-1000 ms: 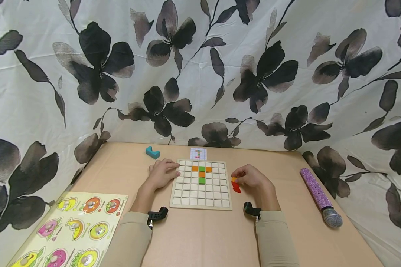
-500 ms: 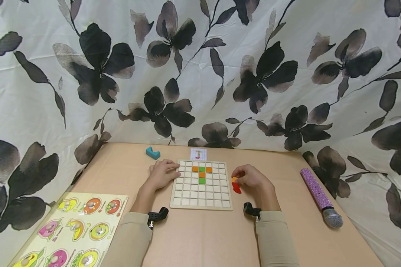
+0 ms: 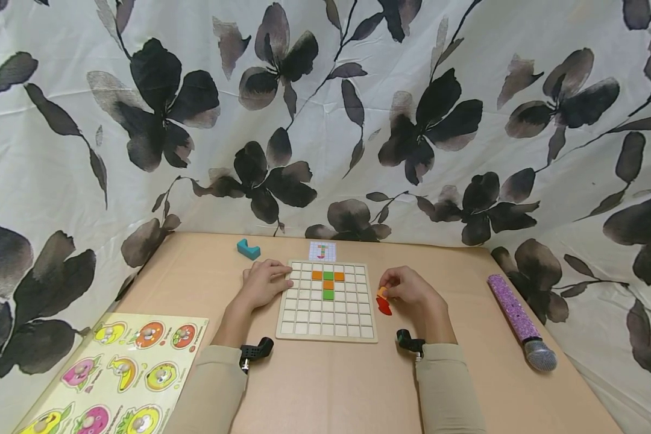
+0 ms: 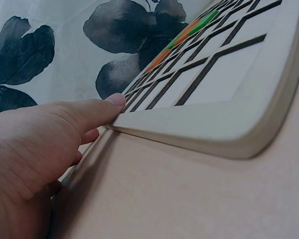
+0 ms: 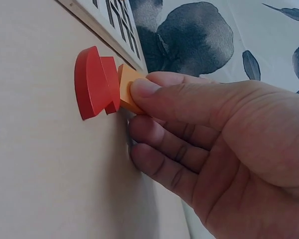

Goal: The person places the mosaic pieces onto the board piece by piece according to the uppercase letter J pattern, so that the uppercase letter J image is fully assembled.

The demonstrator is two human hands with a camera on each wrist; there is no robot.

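Note:
In the head view my left hand (image 3: 261, 283) rests at the left edge of a white gridded board (image 3: 298, 328). The left wrist view shows its thumb on the board's border, other fingers partly hidden behind. Green tiles (image 3: 328, 295) and orange tiles (image 3: 339, 276) form a T on the grid. My right hand (image 3: 409, 286), right of the board, pinches an orange square tile (image 5: 126, 85) between thumb and forefinger, its remaining fingers curled below. Two red curved-edge pieces (image 5: 89, 84) are beside that tile on the table, one overlapping the other in the right wrist view.
A small pattern card (image 3: 322, 251) lies behind the board, with a teal angled block (image 3: 248, 248) to its left. A fruit picture board (image 3: 157, 343) covers the front left. At right lies a glittery purple microphone (image 3: 515, 310). Floral cloth (image 3: 347, 138) hangs behind the table.
My right hand has shifted very slightly right with the orange tile, baring more of the red pieces. The left hand stays still at the board's edge.

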